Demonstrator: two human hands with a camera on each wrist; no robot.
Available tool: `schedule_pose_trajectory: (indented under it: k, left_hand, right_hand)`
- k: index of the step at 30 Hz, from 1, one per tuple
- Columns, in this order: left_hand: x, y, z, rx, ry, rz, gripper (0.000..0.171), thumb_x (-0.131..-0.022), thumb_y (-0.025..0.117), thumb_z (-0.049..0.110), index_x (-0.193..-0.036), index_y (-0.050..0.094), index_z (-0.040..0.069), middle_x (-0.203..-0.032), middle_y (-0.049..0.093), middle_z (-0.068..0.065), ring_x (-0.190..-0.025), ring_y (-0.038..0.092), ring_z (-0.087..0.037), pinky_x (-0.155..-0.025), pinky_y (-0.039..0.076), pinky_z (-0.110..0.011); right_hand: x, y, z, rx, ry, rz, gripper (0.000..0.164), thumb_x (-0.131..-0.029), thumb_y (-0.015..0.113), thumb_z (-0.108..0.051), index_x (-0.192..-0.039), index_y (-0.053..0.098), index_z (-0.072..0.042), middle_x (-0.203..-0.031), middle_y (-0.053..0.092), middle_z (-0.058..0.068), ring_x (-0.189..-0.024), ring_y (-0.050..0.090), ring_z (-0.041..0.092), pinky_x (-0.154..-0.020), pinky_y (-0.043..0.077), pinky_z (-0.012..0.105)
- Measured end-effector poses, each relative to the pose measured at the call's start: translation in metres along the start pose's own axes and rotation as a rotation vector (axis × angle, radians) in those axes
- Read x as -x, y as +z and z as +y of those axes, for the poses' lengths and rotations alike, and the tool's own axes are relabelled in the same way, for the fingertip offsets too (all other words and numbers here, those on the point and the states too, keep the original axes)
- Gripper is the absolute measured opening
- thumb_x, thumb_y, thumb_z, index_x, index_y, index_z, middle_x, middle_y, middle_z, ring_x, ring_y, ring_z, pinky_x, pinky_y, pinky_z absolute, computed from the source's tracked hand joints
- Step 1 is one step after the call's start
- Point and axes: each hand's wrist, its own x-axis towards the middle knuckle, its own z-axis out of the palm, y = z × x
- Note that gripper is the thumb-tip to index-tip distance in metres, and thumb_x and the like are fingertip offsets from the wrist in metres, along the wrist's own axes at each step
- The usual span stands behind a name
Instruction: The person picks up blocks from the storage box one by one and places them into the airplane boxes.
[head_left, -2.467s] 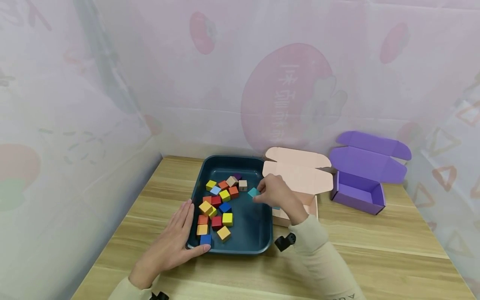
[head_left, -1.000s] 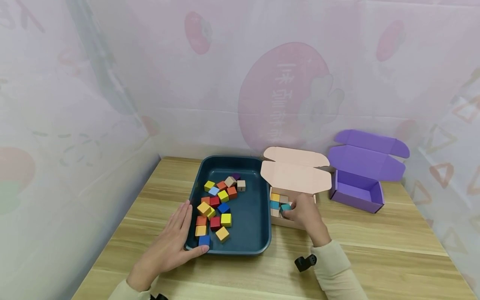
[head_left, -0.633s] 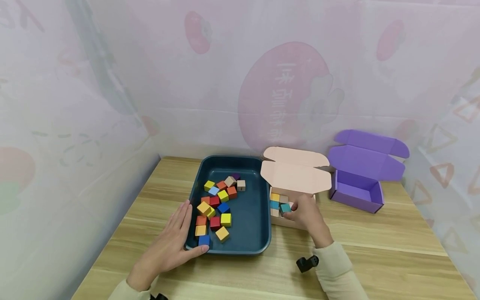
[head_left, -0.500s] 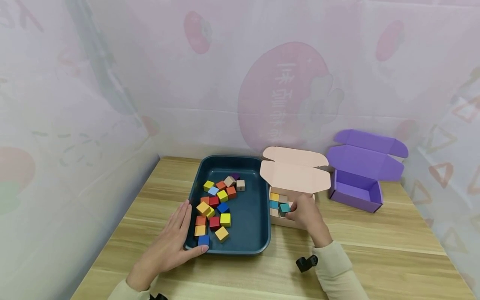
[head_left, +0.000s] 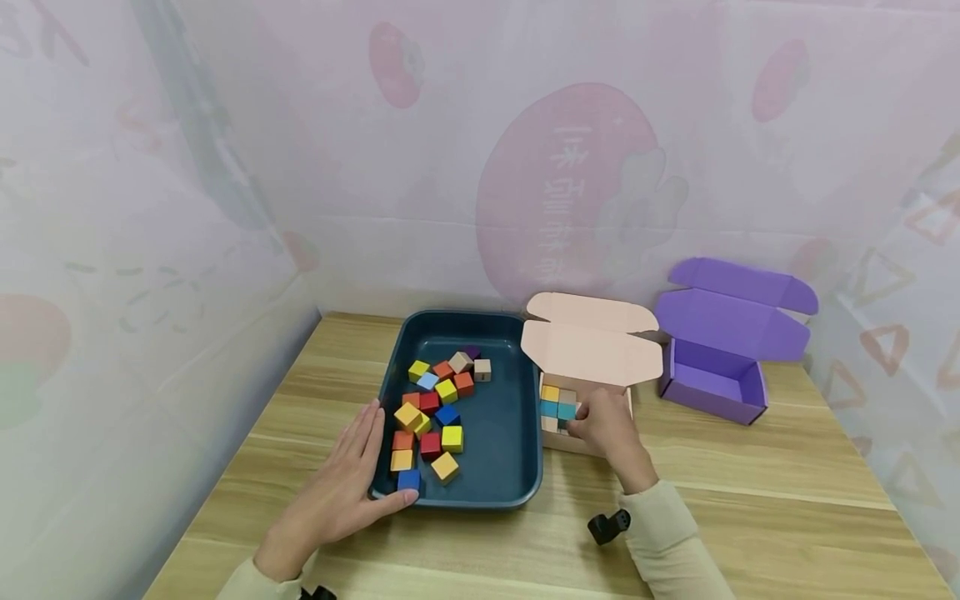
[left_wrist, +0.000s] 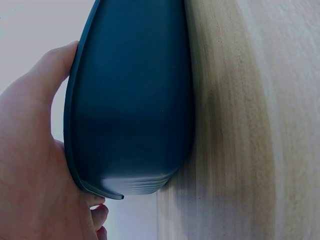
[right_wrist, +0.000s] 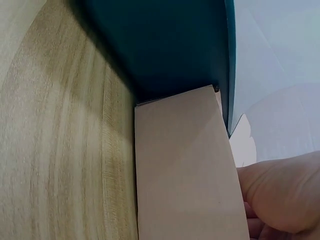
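My left hand (head_left: 330, 492) rests along the left rim of a dark teal tray (head_left: 502, 492), fingers straight, thumb on the near rim. Several coloured cubes lie in the tray, mostly on its left side, among them a yellow cube (head_left: 452, 438) and a blue cube (head_left: 408, 481). To the right, my right hand (head_left: 609, 427) reaches into an open peach cardboard box (head_left: 573, 443) and pinches a teal cube (head_left: 567, 412) sitting level there. Beside that cube are a yellow-orange cube (head_left: 551, 393), a blue cube (head_left: 549, 409) and plain wooden cubes. The hand hides the box's right part.
An open purple box (head_left: 716, 404) stands at the right, lid raised. The peach box's lid (head_left: 592, 350) leans back behind it, close to the tray's right rim. Wooden tabletop (head_left: 787, 500) lies in front. A printed curtain (head_left: 420, 167) hangs behind.
My right hand carried the teal cube from above the tray into the peach box. The cube was tilted and now lies level beside the blue one. My left hand stays on the tray.
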Motion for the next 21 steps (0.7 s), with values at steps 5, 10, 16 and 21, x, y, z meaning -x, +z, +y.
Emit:
schedule_pose_trajectory:
  k: [5,10,16,21]
  left_hand:
    - [0.000,-0.001,0.000,0.002,0.002,0.002,0.122,-0.089,0.063,0.078,-0.169,0.012,0.002,-0.179,0.005,-0.017,-0.165,0.013,-0.040,-0.131,0.022,-0.064]
    - [0.000,-0.002,0.000,0.004,0.004,0.000,0.122,-0.089,0.063,0.078,-0.169,0.012,0.001,-0.179,0.005,-0.017,-0.165,0.013,-0.040,-0.131,0.022,-0.064]
    - [0.000,-0.003,0.000,0.000,0.004,0.003,0.122,-0.089,0.064,0.077,-0.169,0.012,0.001,-0.179,0.005,-0.017,-0.165,0.013,-0.040,-0.131,0.021,-0.064]
    - [0.001,-0.003,0.001,0.002,0.006,0.002,0.121,-0.089,0.064,0.077,-0.169,0.012,0.001,-0.179,0.005,-0.017,-0.165,0.013,-0.040,-0.131,0.021,-0.063]
  right_hand:
    - [0.002,-0.004,-0.004,-0.011,-0.010,-0.005,0.026,-0.084,0.087,-0.010,-0.064,0.071,-0.006,-0.062,0.057,-0.002,-0.064,0.049,0.016,-0.058,0.040,0.027]
    - [0.006,-0.020,-0.015,-0.058,-0.032,-0.019,0.043,-0.088,0.083,-0.006,-0.058,0.051,-0.007,-0.060,0.037,-0.003,-0.057,0.036,0.013,-0.054,0.029,0.026]
    - [0.008,-0.043,-0.039,-0.054,-0.101,-0.010,0.015,-0.090,0.082,-0.013,-0.091,0.078,0.002,-0.085,0.075,0.010,-0.073,0.067,0.019,-0.069,0.061,0.038]
    - [0.006,-0.052,-0.065,-0.049,-0.185,-0.061,0.025,-0.090,0.083,-0.017,-0.105,0.079,0.002,-0.094,0.078,0.011,-0.082,0.072,0.021,-0.075,0.064,0.039]
